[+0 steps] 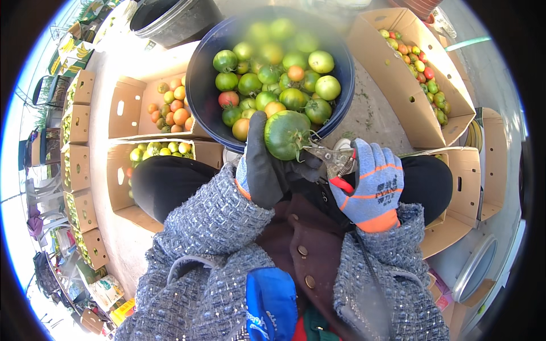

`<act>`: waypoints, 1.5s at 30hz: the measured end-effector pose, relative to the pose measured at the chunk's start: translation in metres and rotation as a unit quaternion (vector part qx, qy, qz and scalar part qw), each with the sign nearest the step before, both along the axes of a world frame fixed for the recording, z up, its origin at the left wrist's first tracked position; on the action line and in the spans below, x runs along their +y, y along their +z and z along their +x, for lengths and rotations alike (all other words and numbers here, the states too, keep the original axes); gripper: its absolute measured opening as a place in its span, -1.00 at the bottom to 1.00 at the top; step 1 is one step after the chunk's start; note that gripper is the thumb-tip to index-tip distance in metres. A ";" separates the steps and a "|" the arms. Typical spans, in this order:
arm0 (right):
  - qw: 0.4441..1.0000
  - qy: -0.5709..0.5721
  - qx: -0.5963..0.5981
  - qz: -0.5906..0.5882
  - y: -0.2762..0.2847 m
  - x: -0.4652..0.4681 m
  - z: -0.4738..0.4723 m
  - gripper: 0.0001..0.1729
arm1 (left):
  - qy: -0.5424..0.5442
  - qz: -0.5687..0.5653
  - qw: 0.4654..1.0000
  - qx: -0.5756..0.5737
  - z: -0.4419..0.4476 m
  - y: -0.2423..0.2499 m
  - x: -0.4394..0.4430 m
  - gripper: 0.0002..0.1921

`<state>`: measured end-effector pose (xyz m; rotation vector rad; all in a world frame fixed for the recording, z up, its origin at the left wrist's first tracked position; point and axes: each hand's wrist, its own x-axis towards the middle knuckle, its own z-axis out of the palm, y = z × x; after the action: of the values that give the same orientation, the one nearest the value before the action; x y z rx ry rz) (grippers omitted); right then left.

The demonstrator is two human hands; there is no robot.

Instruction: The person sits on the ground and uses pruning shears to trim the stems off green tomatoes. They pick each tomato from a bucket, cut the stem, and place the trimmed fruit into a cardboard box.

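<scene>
My gloved left hand (268, 170) holds a large green tomato (286, 133) from its left side and below, with the stem end turned right. In my right hand (370, 183), gloved in blue-grey and orange, is a pair of pruning shears (337, 160) with red handles. Their blade tips are at the tomato's stem and sepals. Just beyond both hands stands a dark blue bucket (197, 91) of mostly green tomatoes (268, 74), a few of them orange or reddish. A blurred patch hides part of the bucket's far side.
Cardboard boxes flank me: one of orange tomatoes (175, 104) and one of greener tomatoes (160, 149) at left, another of mixed red and green tomatoes (416, 64) at right. A black tub (175, 25) stands behind the bucket. Several boxes (79, 125) line the far left.
</scene>
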<state>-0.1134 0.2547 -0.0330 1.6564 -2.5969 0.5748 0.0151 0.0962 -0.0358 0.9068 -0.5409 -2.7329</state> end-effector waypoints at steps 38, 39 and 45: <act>0.998 0.044 -0.033 -0.032 -0.002 -0.005 -0.002 -0.29 | -0.057 0.011 0.998 0.024 0.003 -0.006 -0.010 -0.24; 0.998 0.042 -0.026 -0.030 -0.001 -0.005 -0.001 -0.29 | -0.051 0.000 0.998 0.031 0.002 -0.005 -0.007 -0.27; 0.998 0.036 -0.018 -0.041 -0.005 -0.002 0.000 -0.31 | -0.050 -0.074 0.996 -0.029 -0.003 0.001 0.002 -0.23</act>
<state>-0.1129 0.2525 -0.0381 1.7351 -2.5096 0.7115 0.0122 0.0978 -0.0351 0.9490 -0.8100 -2.7163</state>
